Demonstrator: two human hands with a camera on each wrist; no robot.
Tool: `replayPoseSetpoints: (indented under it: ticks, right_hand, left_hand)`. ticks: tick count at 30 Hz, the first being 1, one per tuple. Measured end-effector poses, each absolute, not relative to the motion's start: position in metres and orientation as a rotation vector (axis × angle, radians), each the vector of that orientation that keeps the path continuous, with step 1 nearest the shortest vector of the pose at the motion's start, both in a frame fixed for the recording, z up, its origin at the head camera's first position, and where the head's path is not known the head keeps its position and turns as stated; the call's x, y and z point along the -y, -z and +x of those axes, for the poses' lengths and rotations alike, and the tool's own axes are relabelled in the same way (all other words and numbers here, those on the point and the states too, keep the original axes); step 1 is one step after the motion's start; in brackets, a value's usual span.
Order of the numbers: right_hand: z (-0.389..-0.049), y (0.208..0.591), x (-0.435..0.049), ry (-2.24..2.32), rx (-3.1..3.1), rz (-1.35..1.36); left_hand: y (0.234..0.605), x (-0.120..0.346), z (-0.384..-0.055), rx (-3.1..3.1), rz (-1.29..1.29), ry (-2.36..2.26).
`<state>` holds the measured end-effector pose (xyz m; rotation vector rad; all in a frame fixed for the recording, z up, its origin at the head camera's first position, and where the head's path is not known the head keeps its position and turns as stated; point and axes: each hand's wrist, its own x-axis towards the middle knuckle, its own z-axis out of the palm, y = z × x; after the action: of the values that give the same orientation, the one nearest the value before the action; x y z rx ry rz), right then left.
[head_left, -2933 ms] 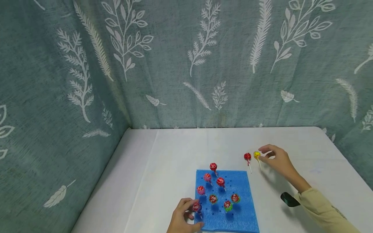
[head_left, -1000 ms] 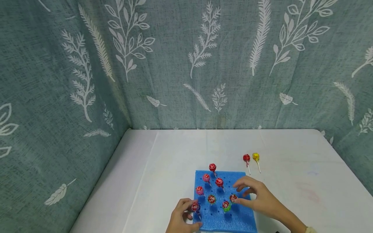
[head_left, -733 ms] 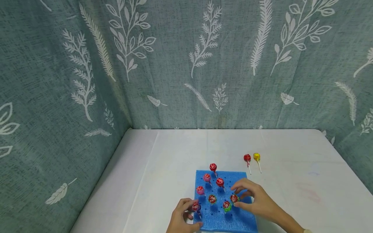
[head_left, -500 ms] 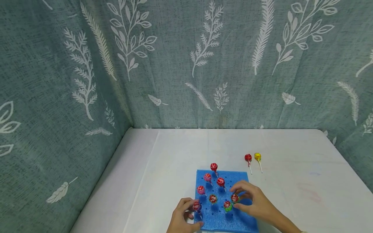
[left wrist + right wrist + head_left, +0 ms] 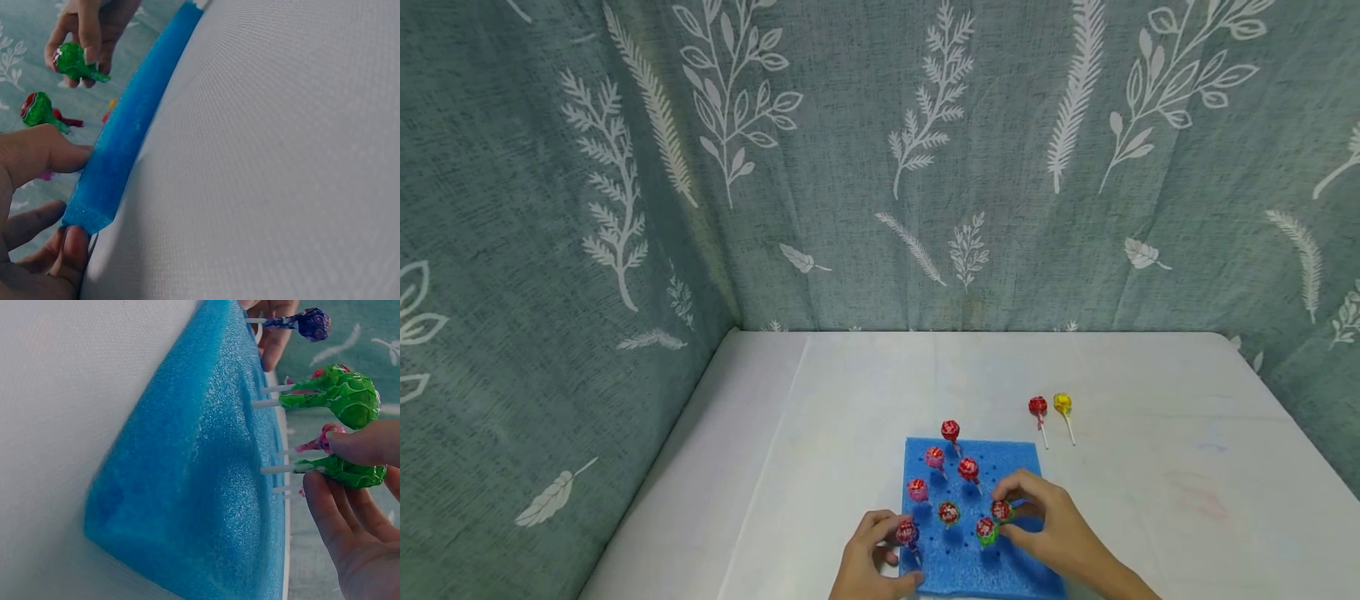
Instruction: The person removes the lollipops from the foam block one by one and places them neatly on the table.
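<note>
Beyond the foam (image 5: 958, 571), two loose lollipops (image 5: 1037, 406)

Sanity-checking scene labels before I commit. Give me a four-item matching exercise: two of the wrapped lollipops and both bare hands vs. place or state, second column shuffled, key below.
Column one
1. Yellow-wrapped round lollipop
2. Left hand
3. Purple-wrapped round lollipop
4. Right hand

Column two
A. Gripping the edge of the blue rectangular foam block
B. Pinching a green-wrapped round lollipop
C. Lying on the white table
D. Stick planted in the foam block

Pairs: 1-C, 2-A, 3-D, 4-B
</note>
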<state>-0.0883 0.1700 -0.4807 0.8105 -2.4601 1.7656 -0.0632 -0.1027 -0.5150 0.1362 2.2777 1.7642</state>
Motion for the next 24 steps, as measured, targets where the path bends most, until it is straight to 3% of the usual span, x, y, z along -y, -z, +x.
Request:
replayPoseSetpoints:
  ticks: [24]
  right_hand:
    - [-0.085, 0.471, -0.168, -1.731, 2.362, 0.814]
  left_hand:
    - [0.513, 0.102, -0.062, -2.294, 0.120, -1.739]
